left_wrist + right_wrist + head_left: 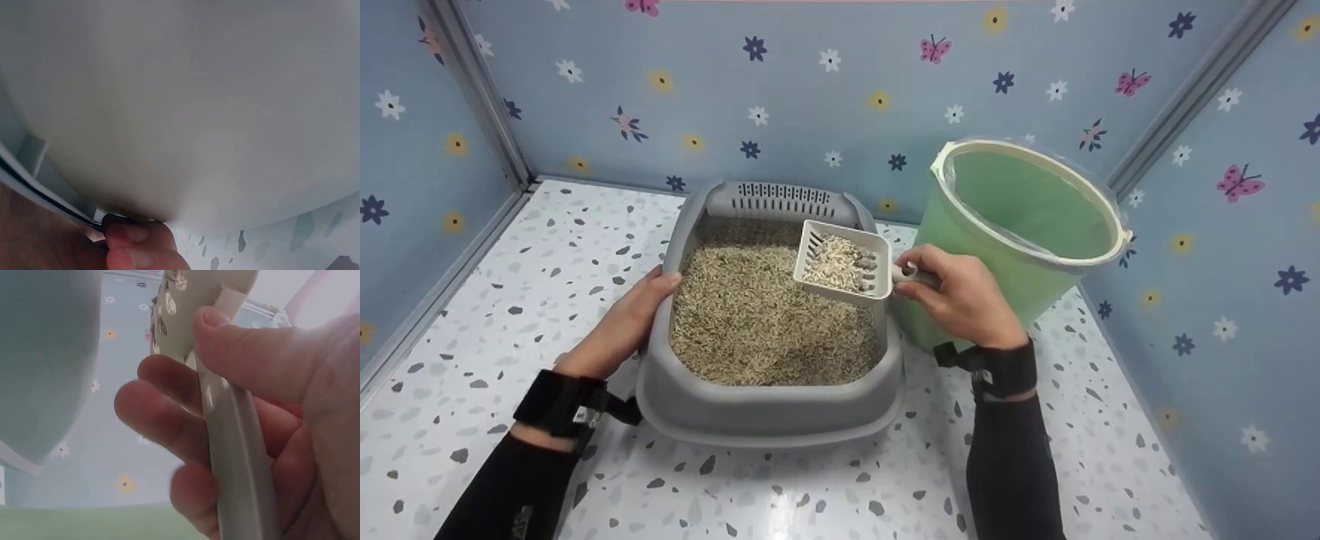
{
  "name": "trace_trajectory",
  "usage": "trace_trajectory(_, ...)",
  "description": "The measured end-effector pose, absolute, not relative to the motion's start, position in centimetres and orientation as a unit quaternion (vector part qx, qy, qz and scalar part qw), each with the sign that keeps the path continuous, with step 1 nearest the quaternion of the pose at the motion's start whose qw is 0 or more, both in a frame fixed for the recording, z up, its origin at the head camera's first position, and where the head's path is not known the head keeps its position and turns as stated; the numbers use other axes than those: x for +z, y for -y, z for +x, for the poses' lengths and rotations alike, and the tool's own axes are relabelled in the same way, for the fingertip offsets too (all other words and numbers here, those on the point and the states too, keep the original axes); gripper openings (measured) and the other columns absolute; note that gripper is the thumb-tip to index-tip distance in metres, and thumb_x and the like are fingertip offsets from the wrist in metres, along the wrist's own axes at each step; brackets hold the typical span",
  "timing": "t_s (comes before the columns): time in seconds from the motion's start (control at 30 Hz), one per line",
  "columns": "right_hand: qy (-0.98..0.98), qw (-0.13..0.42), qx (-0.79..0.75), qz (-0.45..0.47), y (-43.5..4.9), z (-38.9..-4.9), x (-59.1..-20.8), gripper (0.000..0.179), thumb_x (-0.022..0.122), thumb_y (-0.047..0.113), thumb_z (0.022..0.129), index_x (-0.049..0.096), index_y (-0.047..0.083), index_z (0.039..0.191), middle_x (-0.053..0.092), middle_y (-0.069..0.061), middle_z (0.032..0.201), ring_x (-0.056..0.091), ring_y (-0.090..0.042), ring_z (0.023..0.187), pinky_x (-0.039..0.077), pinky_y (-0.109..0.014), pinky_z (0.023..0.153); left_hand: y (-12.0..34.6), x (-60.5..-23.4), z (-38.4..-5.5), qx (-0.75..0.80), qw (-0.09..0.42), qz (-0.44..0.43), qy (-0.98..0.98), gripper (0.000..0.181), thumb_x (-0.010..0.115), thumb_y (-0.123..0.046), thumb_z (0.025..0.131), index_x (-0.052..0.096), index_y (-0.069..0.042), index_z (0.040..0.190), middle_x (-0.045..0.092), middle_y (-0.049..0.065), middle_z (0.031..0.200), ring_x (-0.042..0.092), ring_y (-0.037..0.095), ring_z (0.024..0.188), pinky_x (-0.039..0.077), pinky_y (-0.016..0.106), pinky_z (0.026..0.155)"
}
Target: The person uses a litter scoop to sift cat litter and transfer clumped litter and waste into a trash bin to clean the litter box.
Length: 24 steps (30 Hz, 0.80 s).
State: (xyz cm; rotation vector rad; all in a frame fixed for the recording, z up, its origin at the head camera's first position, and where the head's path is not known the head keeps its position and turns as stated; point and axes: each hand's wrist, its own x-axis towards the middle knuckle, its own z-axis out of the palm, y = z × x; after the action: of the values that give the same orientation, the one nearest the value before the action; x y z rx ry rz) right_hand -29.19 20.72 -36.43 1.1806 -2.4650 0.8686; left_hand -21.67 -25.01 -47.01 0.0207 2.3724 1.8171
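Observation:
A grey litter box (765, 412) full of tan pellet litter (757, 307) stands in the middle of the head view. My left hand (624, 319) grips its left rim, thumb on top. From below, the left wrist view shows curled fingers (140, 242) against the underside of that rim. In my right hand (967, 296) is the handle of a pale slotted litter scoop (883, 292), thumb on one side and fingers round the other. The scoop hangs above the right part of the box, carrying a heap of lighter pellets (836, 262).
Right of the box stands a green bin (1005, 187) with a cream rim and a clear liner, leaning a little and close to my right hand. Flower-patterned blue panels (810, 97) enclose the speckled white table (502, 330) at the back and sides.

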Motion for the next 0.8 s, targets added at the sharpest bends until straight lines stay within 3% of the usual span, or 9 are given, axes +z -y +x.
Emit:
trace_trajectory(0.2,0.842,0.131,0.292,0.436,-20.7,-29.3,-36.3,0.024,0.087,0.015,0.098,0.078,0.011,0.120,0.082,0.002,0.113,0.079,-0.012,0.098,0.066,-0.030,0.090,25.1,-47.1,-21.6,0.618,0.070,0.014,-0.783,0.090,0.038,-0.071,0.113,0.007,-0.019,0.180,0.029,0.028,0.176,0.037,0.050,0.157,0.028,0.071,0.129)
trace_trajectory(0.33,0.841,0.128,0.309,0.425,-21.0,-29.2,-36.3,0.025,0.088,0.009,0.095,0.078,0.012,0.118,0.081,0.004,0.110,0.077,-0.009,0.094,0.065,-0.029,0.088,25.2,-47.2,-21.5,0.621,0.065,0.018,-0.781,0.088,0.038,-0.070,0.114,0.010,-0.020,0.180,0.039,0.029,0.169,0.046,0.049,0.150,0.035,0.069,0.124)
trace_trajectory(0.63,0.827,0.115,0.322,0.446,-19.0,-28.8,-36.4,0.025,0.088,0.014,0.097,0.079,0.010,0.120,0.082,0.002,0.110,0.076,-0.011,0.090,0.065,-0.029,0.086,25.1,-47.1,-21.8,0.642,0.056,0.033,-0.764,0.085,0.039,-0.064,0.116,0.010,-0.017,0.180,0.037,0.027,0.171,0.042,0.045,0.153,0.029,0.066,0.130)
trace_trajectory(0.8,0.829,0.170,0.310,0.432,-19.1,-28.6,-36.3,0.026,0.092,0.006,0.091,0.079,0.009,0.113,0.078,0.003,0.104,0.069,-0.009,0.084,0.061,-0.027,0.078,25.3,-47.1,-21.6,0.634,0.062,0.028,-0.770,0.086,0.038,-0.066,0.115,0.009,-0.018,0.180,0.034,0.029,0.173,0.041,0.047,0.154,0.030,0.069,0.129)
